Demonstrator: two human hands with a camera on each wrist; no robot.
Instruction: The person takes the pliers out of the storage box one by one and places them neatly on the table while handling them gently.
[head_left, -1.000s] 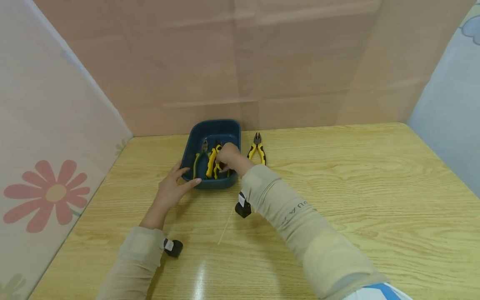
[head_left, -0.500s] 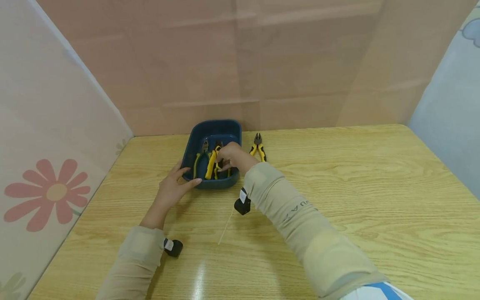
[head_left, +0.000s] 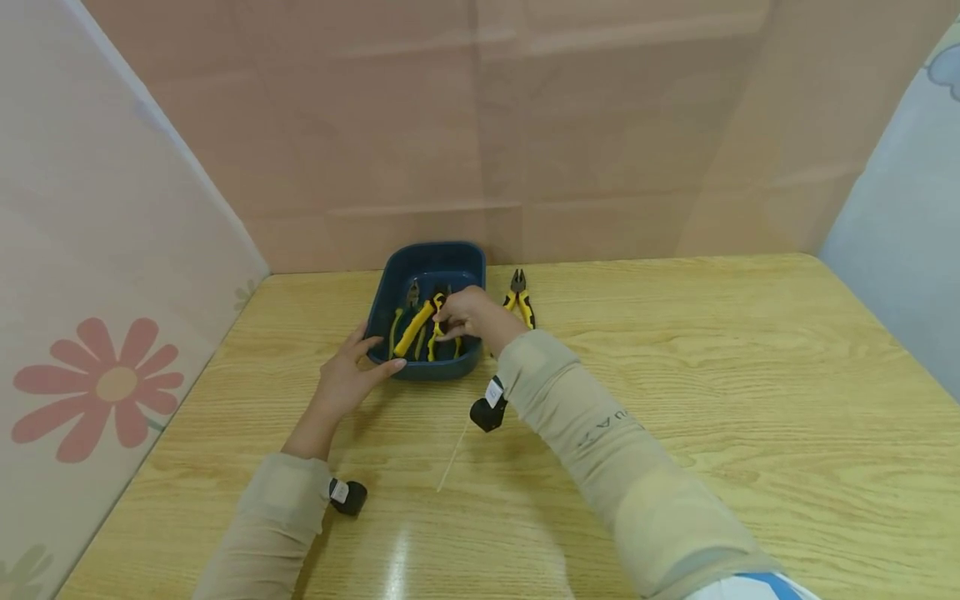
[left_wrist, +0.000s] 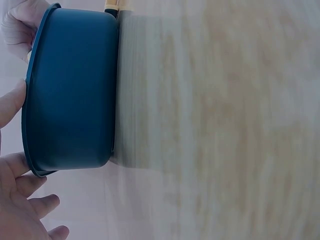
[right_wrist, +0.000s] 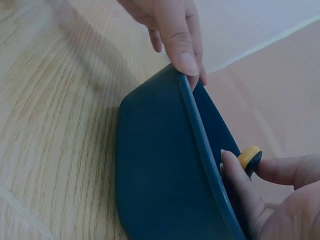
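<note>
A dark blue plastic bin [head_left: 423, 368] holds several pliers near the back of the table. My left hand [head_left: 348, 375] grips its near left corner, thumb on the near rim and fingers along the left side. Inside the bin, my right hand [head_left: 471, 312] pinches pliers with yellow-and-black handles [head_left: 414, 327]; the right wrist view shows a yellow-and-black handle end [right_wrist: 250, 157] between thumb and finger. Green-handled pliers [head_left: 412, 296] lie at the bin's left. More yellow handles [head_left: 459, 343] show under my right hand, which hides their heads.
Just right of the bin, another pair of yellow-and-black pliers [head_left: 519, 296] lies on the wooden table [head_left: 675, 375], partly behind my right wrist. A thin pale strip [head_left: 452, 458] is below the right wrist camera. A brown backdrop [head_left: 495, 133] rises behind the bin.
The long yellow handle in the bin has swung left and now slants. My right hand has shifted slightly right. My left hand stays at the bin's corner.
</note>
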